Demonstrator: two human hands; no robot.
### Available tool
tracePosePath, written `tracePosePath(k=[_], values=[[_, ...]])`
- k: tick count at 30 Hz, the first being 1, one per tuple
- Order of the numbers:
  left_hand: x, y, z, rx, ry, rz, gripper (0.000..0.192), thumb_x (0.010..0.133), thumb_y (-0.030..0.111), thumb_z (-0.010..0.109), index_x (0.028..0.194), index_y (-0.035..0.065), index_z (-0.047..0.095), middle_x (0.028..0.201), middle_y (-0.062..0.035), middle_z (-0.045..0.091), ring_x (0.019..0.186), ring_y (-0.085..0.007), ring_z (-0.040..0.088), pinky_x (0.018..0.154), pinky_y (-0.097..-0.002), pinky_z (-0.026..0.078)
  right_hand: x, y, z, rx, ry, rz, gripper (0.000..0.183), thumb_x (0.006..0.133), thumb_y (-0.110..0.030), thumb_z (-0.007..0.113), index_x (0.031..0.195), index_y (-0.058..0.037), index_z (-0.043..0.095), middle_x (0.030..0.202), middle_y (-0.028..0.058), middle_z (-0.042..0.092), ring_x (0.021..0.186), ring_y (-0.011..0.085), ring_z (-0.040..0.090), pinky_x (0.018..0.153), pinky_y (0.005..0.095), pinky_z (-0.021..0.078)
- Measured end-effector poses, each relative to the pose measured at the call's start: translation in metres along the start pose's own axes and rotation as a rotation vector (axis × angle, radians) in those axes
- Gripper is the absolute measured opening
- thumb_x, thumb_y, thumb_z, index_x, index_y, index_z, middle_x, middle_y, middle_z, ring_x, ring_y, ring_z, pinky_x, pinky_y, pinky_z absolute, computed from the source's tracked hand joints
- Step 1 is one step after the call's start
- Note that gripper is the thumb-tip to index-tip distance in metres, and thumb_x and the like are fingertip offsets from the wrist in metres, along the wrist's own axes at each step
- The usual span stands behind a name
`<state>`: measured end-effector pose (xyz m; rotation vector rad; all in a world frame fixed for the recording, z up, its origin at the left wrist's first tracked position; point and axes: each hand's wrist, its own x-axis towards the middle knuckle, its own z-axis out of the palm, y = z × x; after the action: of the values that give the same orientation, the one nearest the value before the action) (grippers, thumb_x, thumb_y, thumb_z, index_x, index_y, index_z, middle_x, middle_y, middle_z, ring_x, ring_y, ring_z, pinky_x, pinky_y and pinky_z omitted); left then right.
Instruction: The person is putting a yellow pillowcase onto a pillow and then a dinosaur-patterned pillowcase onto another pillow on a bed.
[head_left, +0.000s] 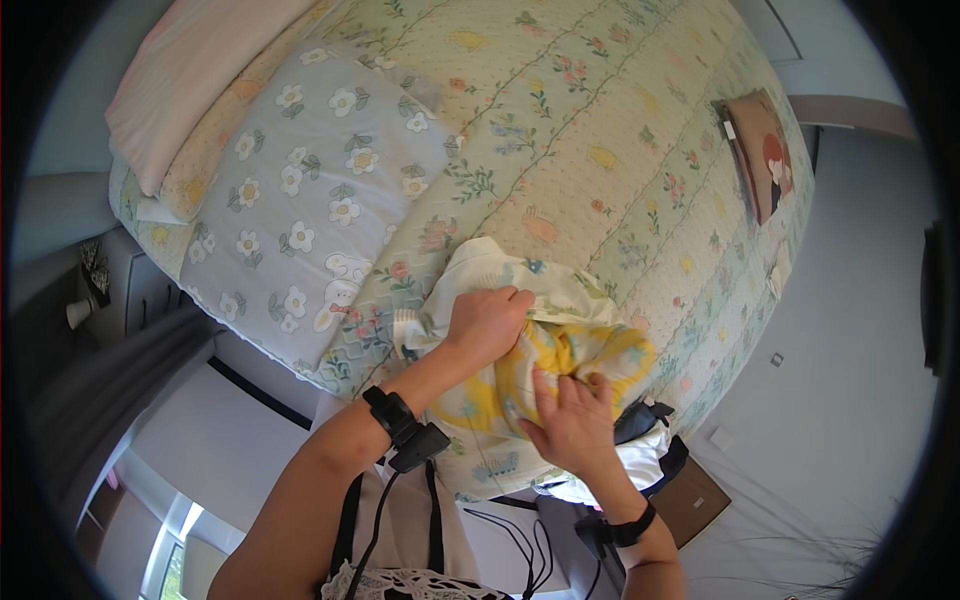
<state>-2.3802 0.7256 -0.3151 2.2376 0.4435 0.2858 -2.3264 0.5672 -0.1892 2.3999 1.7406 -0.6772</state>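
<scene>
My left hand (491, 319) is closed in a fist on a white cloth garment with yellow and green prints (480, 270), bunched on the floral quilt (540, 142) near the bed's edge. My right hand (574, 420) lies palm down on the garment's yellow-patterned part (562, 352), fingers spread and slightly bent. Whether its fingertips pinch the fabric I cannot tell. Beside my right wrist, white and dark clothing (649, 446) lies at the bed's edge, partly hidden by my forearm. Each wrist bears a black strap with a device and cable.
A grey-blue flowered pillow (322, 165) lies on the left of the bed, beside a pink one (202, 67). A brown picture cushion (759, 154) sits at the far right edge. A brown box (694, 499) stands below right, and cables hang near my waist.
</scene>
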Motion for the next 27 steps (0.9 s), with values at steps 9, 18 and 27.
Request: tracePosePath(k=[9,18,27], values=[[-0.012,0.04,0.019,-0.027,0.046,0.269,0.009,0.066,0.014,0.06,0.07,0.0111,0.053,0.064,-0.0031,0.053,0.056,-0.0217,0.058,0.049,-0.0347,0.046,0.051,0.014,0.072,0.133,0.303,0.105,0.024,0.072,-0.025,0.064,0.09,-0.0084,0.065,0.084,0.0099,0.064,0.087,0.0293,0.058,0.09,0.0487,0.0346],[0.017,0.029,-0.003,-0.238,-0.177,-0.149,0.018,0.074,0.014,0.063,0.091,0.0096,0.061,0.078,-0.0119,0.064,0.071,-0.0349,0.061,0.059,-0.0427,0.048,0.012,0.048,0.038,0.236,0.468,-0.078,0.049,0.072,-0.033,0.068,0.116,-0.0113,0.061,0.122,0.0175,0.054,0.117,0.0329,0.049,0.105,0.0543,0.0237],[0.019,0.046,0.007,0.108,-0.151,0.001,0.02,0.073,0.013,0.06,0.092,0.0104,0.057,0.078,-0.0073,0.063,0.07,-0.0309,0.063,0.056,-0.0428,0.049,-0.003,0.084,0.024,0.438,0.633,0.208,0.062,0.071,-0.035,0.069,0.124,-0.0085,0.053,0.13,0.0189,0.046,0.113,0.0399,0.048,0.096,0.048,0.0383]])
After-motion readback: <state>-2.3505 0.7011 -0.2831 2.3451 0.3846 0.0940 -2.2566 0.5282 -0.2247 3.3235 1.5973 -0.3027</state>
